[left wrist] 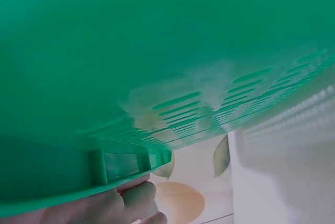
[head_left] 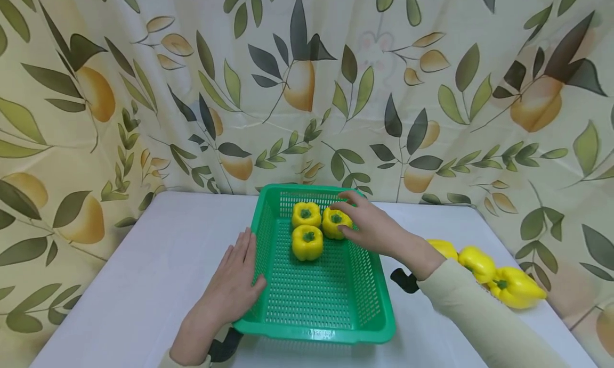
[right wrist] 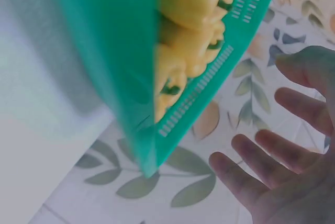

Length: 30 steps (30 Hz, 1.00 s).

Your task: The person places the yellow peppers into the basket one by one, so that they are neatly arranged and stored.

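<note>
Inside a green perforated plastic basket (head_left: 318,334) stand three yellow bell peppers, stems up, grouped toward its far end: a front one (head_left: 307,244), a back left one (head_left: 305,214) and a back right one (head_left: 332,227). My right hand (head_left: 371,224) is over the basket's right wall, nearest the back right pepper and partly overlapping it in the head view. Its fingers are spread with nothing between them, as the right wrist view also shows. My left hand (head_left: 232,283) rests along the basket's left rim, fingers extended and thumb toward the inside.
More yellow bell peppers (head_left: 477,264) lie in a cluster on the white table (head_left: 120,293) to the right, partly hidden behind my right sleeve (head_left: 475,304). A curtain (head_left: 336,144) printed with leaves and fruit hangs behind the table and along both sides.
</note>
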Available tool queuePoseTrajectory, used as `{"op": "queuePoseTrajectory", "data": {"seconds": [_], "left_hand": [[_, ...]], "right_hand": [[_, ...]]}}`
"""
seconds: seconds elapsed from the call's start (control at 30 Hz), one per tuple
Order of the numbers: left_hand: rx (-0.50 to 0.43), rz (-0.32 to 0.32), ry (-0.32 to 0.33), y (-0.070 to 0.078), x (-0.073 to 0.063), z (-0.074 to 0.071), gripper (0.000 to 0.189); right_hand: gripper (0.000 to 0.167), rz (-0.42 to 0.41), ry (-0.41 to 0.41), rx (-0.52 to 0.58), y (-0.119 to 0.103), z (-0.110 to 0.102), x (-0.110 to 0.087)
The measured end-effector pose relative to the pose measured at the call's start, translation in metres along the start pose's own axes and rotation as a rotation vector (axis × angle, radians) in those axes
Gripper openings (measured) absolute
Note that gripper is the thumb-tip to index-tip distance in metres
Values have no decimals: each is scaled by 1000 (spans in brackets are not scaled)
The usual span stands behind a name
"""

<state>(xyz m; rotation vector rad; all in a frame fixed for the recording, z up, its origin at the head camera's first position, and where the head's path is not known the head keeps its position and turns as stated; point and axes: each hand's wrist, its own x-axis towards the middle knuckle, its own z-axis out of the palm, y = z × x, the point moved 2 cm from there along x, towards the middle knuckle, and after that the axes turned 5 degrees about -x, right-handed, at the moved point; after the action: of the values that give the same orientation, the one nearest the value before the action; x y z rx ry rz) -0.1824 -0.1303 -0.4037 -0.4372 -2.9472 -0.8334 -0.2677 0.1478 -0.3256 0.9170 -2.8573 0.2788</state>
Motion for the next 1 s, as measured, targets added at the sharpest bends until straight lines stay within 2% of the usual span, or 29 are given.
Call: {"op": "queuePoseTrajectory", "data": {"seconds": [0.33, 0.53, 1.0], "left_hand": [[6, 13, 12, 1, 0, -2, 79], [13, 12, -4, 1, -1, -1, 79], [3, 16, 14, 0, -2, -1, 79]], "right_hand": [[44, 65, 88, -24, 34, -3, -36], [45, 151, 64, -42, 53, -3, -59], [42, 329, -19, -21, 97, 10, -106]]}}
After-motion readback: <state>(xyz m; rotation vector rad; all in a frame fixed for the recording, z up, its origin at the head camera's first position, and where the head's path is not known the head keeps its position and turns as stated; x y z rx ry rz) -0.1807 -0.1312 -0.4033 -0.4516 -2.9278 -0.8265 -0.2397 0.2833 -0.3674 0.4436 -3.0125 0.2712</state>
